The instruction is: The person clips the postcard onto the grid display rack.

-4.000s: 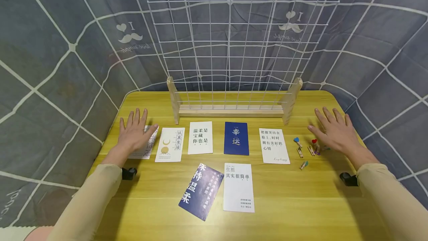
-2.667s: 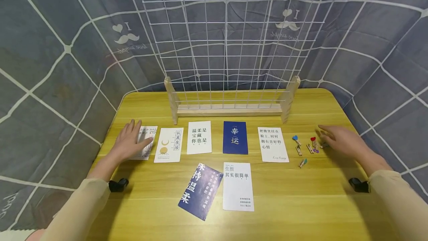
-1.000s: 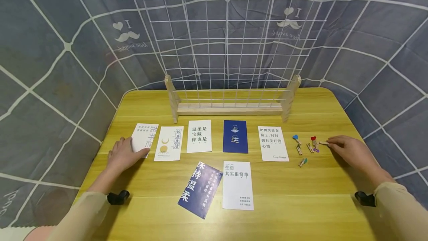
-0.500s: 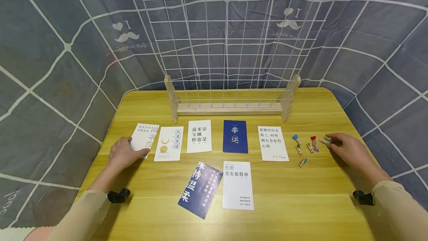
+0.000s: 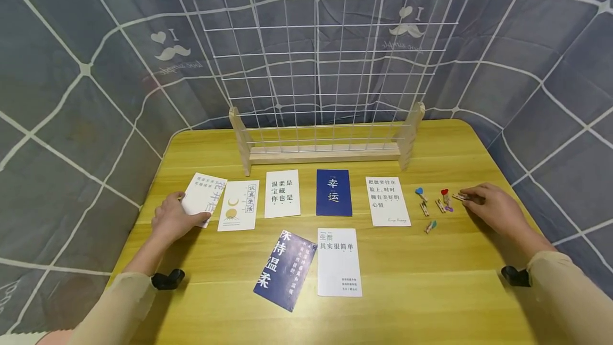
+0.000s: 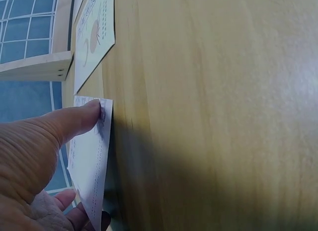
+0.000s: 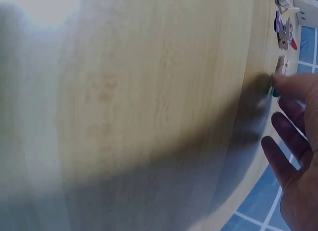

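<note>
Where the left hand [image 5: 171, 216] works: it grasps the leftmost card [image 5: 201, 196], thumb laid on the printed face, fingers at the opposite edge (clearest in the left wrist view).
Leftmost card: white, violet-grey lettering, slanted; left end of the far row, just beside the moon-and-sun card [image 5: 238, 205]. Contact with the table [image 5: 210, 313] cannot be told.
Right hand [image 5: 495, 213]: thumb and forefinger pinch the rightmost clip [image 5: 458, 196]; remaining fingers bent loosely, apart from one another in the right wrist view.
Rightmost clip: small, wooden, green-blue tip at the thumb; right edge of the clip group, partly hidden by the fingers.
Other clips: blue heart clip [image 5: 421, 194], red heart clip [image 5: 445, 193] and several more lie near it.
Far row, rightward: moon-and-sun card, white card, dark blue card [image 5: 333, 192], white card with script.
Near row: violet-blue card [image 5: 286, 270], turned askew; upright-lying white card [image 5: 339, 276] just right of it.
Rack: white wire grid [image 5: 315, 70] in a wooden stand [image 5: 325, 154], far side.
Backdrop: grey curtain [image 5: 45, 68], white lines.
</note>
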`<act>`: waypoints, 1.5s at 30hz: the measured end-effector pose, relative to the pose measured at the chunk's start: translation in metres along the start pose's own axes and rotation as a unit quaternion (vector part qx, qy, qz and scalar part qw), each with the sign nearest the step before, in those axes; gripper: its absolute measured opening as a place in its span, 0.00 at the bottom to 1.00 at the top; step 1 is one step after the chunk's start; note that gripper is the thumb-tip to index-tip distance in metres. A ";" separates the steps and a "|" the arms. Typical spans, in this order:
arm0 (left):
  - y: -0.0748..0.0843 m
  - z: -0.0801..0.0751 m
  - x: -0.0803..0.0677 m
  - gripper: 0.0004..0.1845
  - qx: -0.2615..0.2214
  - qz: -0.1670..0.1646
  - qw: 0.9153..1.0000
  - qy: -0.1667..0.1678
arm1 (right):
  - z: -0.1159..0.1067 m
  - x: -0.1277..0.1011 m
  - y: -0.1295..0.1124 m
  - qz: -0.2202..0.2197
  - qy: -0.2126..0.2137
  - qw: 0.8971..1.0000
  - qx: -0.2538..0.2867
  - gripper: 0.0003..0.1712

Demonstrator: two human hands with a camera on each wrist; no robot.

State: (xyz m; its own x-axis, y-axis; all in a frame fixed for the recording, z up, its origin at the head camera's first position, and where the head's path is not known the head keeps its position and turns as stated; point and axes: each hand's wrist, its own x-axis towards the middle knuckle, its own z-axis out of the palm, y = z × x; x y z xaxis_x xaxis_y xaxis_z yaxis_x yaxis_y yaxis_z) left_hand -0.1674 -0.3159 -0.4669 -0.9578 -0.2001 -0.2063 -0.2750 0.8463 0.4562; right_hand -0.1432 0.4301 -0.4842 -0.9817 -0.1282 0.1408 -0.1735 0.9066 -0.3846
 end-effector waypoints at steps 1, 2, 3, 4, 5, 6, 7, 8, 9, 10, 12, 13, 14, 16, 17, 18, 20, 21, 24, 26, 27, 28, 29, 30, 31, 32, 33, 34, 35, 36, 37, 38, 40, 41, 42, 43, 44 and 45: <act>0.000 0.000 0.000 0.59 -0.001 -0.001 1.000 0.000 | -0.001 0.001 0.000 0.008 -0.002 1.000 0.003 0.17; -0.001 0.000 -0.001 0.59 -0.001 -0.003 1.000 -0.001 | -0.001 0.001 0.000 0.018 -0.006 1.000 0.009 0.19; -0.001 0.000 -0.001 0.59 -0.002 -0.003 1.000 0.000 | -0.002 0.002 0.001 0.029 -0.011 0.999 0.015 0.21; -0.002 0.000 -0.001 0.59 -0.004 -0.003 1.000 0.000 | -0.002 0.002 0.001 0.041 -0.015 0.999 0.020 0.22; -0.002 0.000 -0.001 0.59 -0.005 -0.003 1.000 0.000 | -0.003 0.003 0.002 0.052 -0.019 0.998 0.025 0.24; -0.003 0.000 -0.001 0.59 -0.006 -0.002 1.000 0.001 | -0.003 0.004 0.002 0.059 -0.023 0.998 0.029 0.25; -0.003 0.000 -0.001 0.60 -0.007 -0.001 1.000 0.001 | -0.004 0.004 0.003 0.065 -0.027 0.997 0.030 0.26; -0.004 0.000 -0.001 0.60 -0.007 -0.001 1.000 0.001 | -0.004 0.005 0.003 0.066 -0.030 0.997 0.030 0.26; -0.004 0.001 -0.001 0.60 -0.007 0.001 1.000 0.001 | -0.005 0.005 0.004 0.065 -0.032 0.997 0.029 0.26; -0.004 0.001 0.000 0.60 -0.007 0.001 1.000 0.000 | -0.005 0.005 0.004 0.063 -0.032 0.997 0.027 0.25; -0.003 0.001 0.000 0.60 -0.005 0.002 1.000 -0.002 | -0.005 0.005 0.004 0.058 -0.032 0.998 0.025 0.24; -0.003 0.001 0.000 0.60 -0.004 0.003 1.000 -0.003 | -0.005 0.005 0.004 0.057 -0.033 0.998 0.025 0.23; -0.003 0.001 0.000 0.60 -0.003 0.003 1.000 -0.004 | -0.005 0.004 0.005 0.058 -0.034 0.997 0.029 0.23; -0.003 0.000 0.000 0.60 -0.001 0.004 1.000 -0.006 | -0.004 0.003 0.004 0.065 -0.036 0.996 0.040 0.23; -0.003 0.000 0.000 0.60 0.001 0.005 1.000 -0.007 | -0.004 0.003 0.004 0.068 -0.037 0.996 0.045 0.23; -0.003 0.000 0.000 0.61 0.002 0.005 1.000 -0.008 | -0.004 0.003 0.004 0.071 -0.038 0.995 0.050 0.23; -0.003 -0.001 0.000 0.61 0.003 0.006 1.000 -0.009 | -0.003 0.002 0.004 0.077 -0.036 0.995 0.058 0.22; -0.003 -0.001 0.000 0.61 0.004 0.006 1.000 -0.009 | -0.003 0.002 0.004 0.077 -0.035 0.995 0.060 0.21; -0.002 -0.002 0.000 0.61 0.007 0.009 1.000 -0.011 | -0.001 0.001 0.005 0.069 -0.037 0.995 0.065 0.21; -0.002 -0.003 0.000 0.62 0.009 0.010 1.000 -0.017 | -0.001 0.000 0.006 0.051 -0.040 0.996 0.060 0.21; -0.002 -0.003 0.000 0.62 0.010 0.011 1.000 -0.021 | 0.000 0.000 0.006 0.041 -0.040 0.997 0.057 0.22; -0.002 -0.004 0.000 0.62 0.011 0.014 1.000 -0.024 | 0.000 -0.001 0.007 0.029 -0.040 0.997 0.051 0.23; -0.002 -0.004 0.000 0.61 0.013 0.016 0.999 -0.027 | 0.001 -0.001 0.008 0.016 -0.038 0.998 0.046 0.23; -0.002 -0.005 0.000 0.61 0.014 0.019 0.999 -0.031 | 0.001 -0.002 0.009 0.004 -0.034 0.999 0.036 0.24; -0.002 -0.006 0.000 0.60 0.015 0.023 0.999 -0.036 | 0.002 -0.003 0.010 -0.007 -0.030 0.999 0.027 0.24; -0.002 -0.007 0.001 0.59 0.015 0.027 0.999 -0.039 | 0.002 -0.004 0.011 -0.012 -0.028 0.999 0.020 0.24; -0.003 -0.007 0.001 0.58 0.011 0.031 0.999 -0.042 | 0.003 -0.005 0.012 -0.014 -0.026 0.999 0.019 0.25; -0.003 -0.007 0.002 0.55 0.005 0.036 0.998 -0.044 | 0.003 -0.006 0.013 -0.013 -0.027 0.999 0.019 0.25; -0.004 -0.008 0.003 0.53 -0.003 0.042 0.998 -0.047 | 0.003 -0.007 0.013 -0.010 -0.027 0.999 0.023 0.25; -0.005 -0.008 0.003 0.50 -0.013 0.046 0.998 -0.049 | 0.003 -0.008 0.014 -0.009 -0.027 0.999 0.025 0.25; -0.006 -0.008 0.003 0.48 -0.023 0.050 0.997 -0.050 | 0.003 -0.008 0.014 -0.004 -0.028 0.999 0.031 0.24; -0.007 -0.007 0.004 0.45 -0.034 0.052 0.997 -0.051 | 0.003 -0.008 0.014 0.001 -0.028 0.999 0.038 0.24; -0.008 -0.007 0.004 0.41 -0.055 0.057 0.996 -0.051 | 0.003 -0.010 0.013 0.007 -0.026 0.998 0.048 0.24; -0.009 -0.007 0.005 0.40 -0.061 0.057 0.995 -0.051 | 0.004 -0.011 0.013 0.008 -0.024 0.998 0.052 0.23; -0.009 -0.006 0.005 0.40 -0.066 0.055 0.995 -0.051 | 0.004 -0.011 0.013 0.009 -0.022 0.998 0.054 0.23; -0.009 -0.006 0.005 0.39 -0.071 0.054 0.995 -0.050 | 0.004 -0.012 0.013 0.012 -0.020 0.998 0.058 0.23; -0.009 -0.006 0.005 0.39 -0.076 0.051 0.995 -0.050 | 0.005 -0.013 0.013 0.014 -0.018 0.998 0.060 0.23; -0.009 -0.006 0.004 0.39 -0.079 0.048 0.994 -0.050 | 0.005 -0.014 0.013 0.016 -0.017 0.998 0.062 0.23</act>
State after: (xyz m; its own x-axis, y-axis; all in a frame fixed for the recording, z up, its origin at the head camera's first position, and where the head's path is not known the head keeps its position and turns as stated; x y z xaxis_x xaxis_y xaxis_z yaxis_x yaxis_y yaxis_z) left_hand -0.1696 -0.3272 -0.4666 -0.9694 -0.0646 -0.2370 -0.1996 0.7693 0.6069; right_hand -0.1325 0.4417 -0.4957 -0.9886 -0.1160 0.0957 -0.1485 0.8539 -0.4987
